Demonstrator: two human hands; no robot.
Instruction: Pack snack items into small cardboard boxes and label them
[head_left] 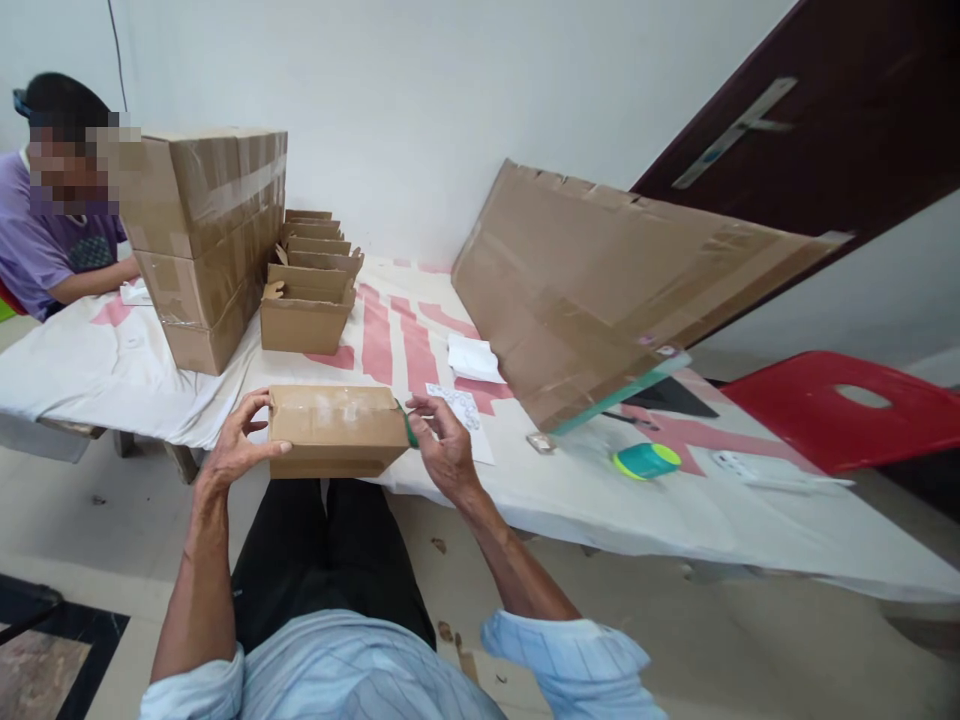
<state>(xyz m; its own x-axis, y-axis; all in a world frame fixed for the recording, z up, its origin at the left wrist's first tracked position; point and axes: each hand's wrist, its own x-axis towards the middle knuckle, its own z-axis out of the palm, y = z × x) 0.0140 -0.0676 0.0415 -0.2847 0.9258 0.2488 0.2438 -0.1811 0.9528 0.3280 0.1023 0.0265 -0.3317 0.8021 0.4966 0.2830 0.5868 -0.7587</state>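
Observation:
A closed cardboard box (337, 425) lies lengthwise at the table's front edge, just above my lap. Clear tape shines along its top. My left hand (240, 440) grips the box's left end, fingers behind and thumb along the front. At the right end is my right hand (444, 445), its fingers bent around a small green object (412, 428) that touches or nearly touches the box. The fingers partly cover this object, so its kind is unclear. A printed sheet (461, 412) lies just behind my right hand.
Open cardboard boxes (304, 325) stand in a row behind, beside stacked taped cartons (217, 230). A large cardboard sheet (600, 290) leans at the right. Nearby are a teal-and-yellow tape roll (646, 461), a power strip (772, 470) and a red chair (840, 410). Someone in purple (45, 235) sits far left.

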